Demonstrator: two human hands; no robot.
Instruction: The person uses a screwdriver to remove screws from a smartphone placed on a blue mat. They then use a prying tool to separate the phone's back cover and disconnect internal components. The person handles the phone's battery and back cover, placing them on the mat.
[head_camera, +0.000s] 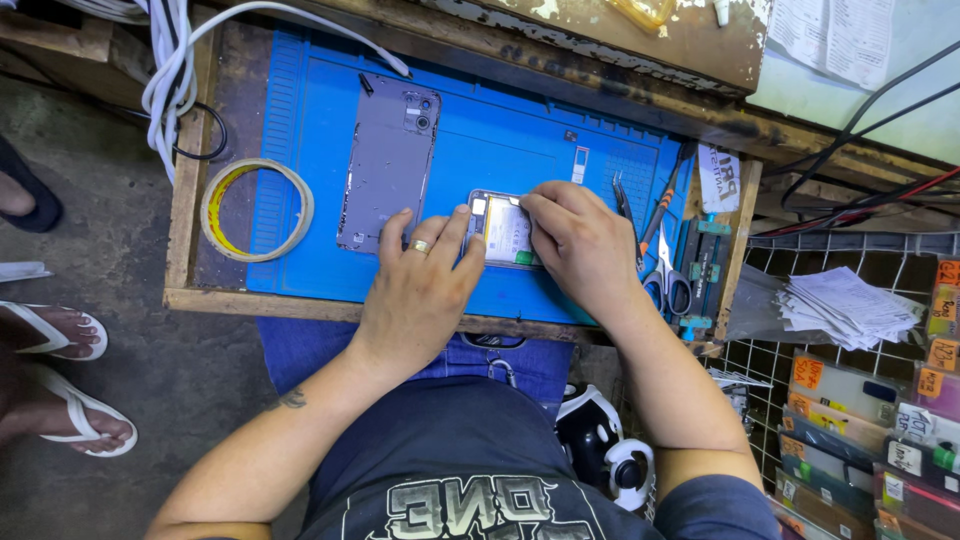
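An opened phone body (503, 230) lies on a blue work mat (500, 140), its inner parts facing up. My left hand (420, 290), with a ring on one finger, rests on the mat and steadies the phone's left edge with its fingertips. My right hand (580, 245) sits over the phone's right side, fingers pinched together at its top edge; what they pinch is too small to tell. The phone's grey back cover (388, 160) lies apart on the mat, to the left, camera cut-outs at its top.
A roll of tape (257, 210) sits at the bench's left end. Tweezers (625, 200), a screwdriver (657, 215) and scissors (668, 280) lie right of the mat. White cables (170, 70) hang at upper left. Another person's sandalled feet (60, 380) stand on the floor, left. Packaged goods (870, 430) fill a wire rack, right.
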